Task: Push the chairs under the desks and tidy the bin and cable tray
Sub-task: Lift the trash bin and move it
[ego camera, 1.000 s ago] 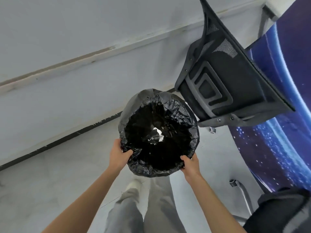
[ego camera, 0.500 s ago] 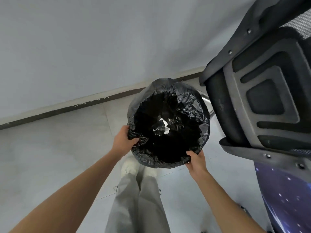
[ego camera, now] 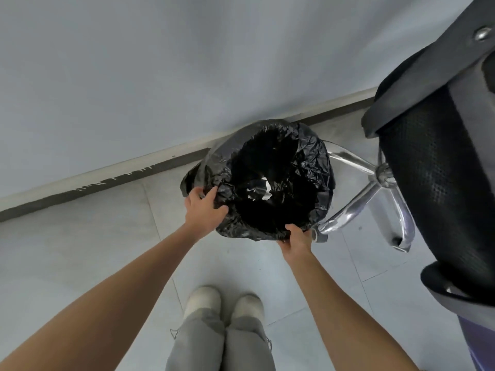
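A round bin (ego camera: 316,156) lined with a crinkled black bag sits low near the foot of the wall, with a scrap of white paper (ego camera: 261,187) at its bottom. My left hand (ego camera: 205,207) grips the bag-covered rim on the left side. My right hand (ego camera: 296,236) pinches the near rim, thumb curled over the plastic. A black mesh office chair (ego camera: 439,167) stands close on the right, its chrome star base (ego camera: 372,188) touching or nearly touching the bin.
A grey wall with a dark skirting strip (ego camera: 107,180) runs behind the bin. The floor is pale tile; my two shoes (ego camera: 225,306) stand just behind the bin. A blue-purple panel (ego camera: 479,344) shows at the lower right corner.
The bin has gone down and toward the wall beside the chair base. My view has tipped further down, showing my shoes. Both hands still hold the rim.
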`<action>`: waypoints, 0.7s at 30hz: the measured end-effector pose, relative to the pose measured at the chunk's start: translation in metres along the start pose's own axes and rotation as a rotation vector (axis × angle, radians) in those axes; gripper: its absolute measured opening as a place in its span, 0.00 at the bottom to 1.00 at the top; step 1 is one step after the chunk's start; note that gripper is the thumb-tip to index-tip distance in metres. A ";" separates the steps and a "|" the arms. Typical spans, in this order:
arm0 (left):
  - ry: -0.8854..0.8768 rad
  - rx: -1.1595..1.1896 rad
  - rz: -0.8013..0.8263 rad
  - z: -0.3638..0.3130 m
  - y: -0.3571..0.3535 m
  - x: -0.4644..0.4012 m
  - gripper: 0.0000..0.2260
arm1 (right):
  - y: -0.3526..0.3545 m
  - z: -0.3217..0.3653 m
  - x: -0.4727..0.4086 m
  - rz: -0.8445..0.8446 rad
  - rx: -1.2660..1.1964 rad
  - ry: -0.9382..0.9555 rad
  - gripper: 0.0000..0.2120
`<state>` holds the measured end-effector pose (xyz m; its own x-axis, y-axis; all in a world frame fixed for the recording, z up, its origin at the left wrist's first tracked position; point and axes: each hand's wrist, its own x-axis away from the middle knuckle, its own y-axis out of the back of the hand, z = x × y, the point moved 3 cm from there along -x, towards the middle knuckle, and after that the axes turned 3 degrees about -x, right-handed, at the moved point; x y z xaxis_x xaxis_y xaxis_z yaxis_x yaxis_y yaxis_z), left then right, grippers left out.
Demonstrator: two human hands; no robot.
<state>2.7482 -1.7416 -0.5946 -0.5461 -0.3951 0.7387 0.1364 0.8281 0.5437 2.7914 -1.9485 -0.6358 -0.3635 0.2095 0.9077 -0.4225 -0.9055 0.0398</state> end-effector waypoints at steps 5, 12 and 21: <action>0.144 -0.020 0.066 0.007 -0.012 -0.029 0.27 | 0.003 -0.008 -0.024 0.098 0.003 -0.079 0.22; 0.219 0.288 -0.138 0.006 0.005 0.007 0.22 | 0.046 0.011 0.010 -0.019 -0.078 -0.157 0.30; -0.013 0.414 0.010 -0.064 0.063 0.130 0.12 | 0.046 0.046 0.163 0.133 -0.104 -0.085 0.16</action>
<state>2.7390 -1.7668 -0.4388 -0.5571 -0.3835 0.7366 -0.2012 0.9229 0.3283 2.7512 -1.9727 -0.4666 -0.3524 0.0550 0.9342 -0.4604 -0.8793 -0.1220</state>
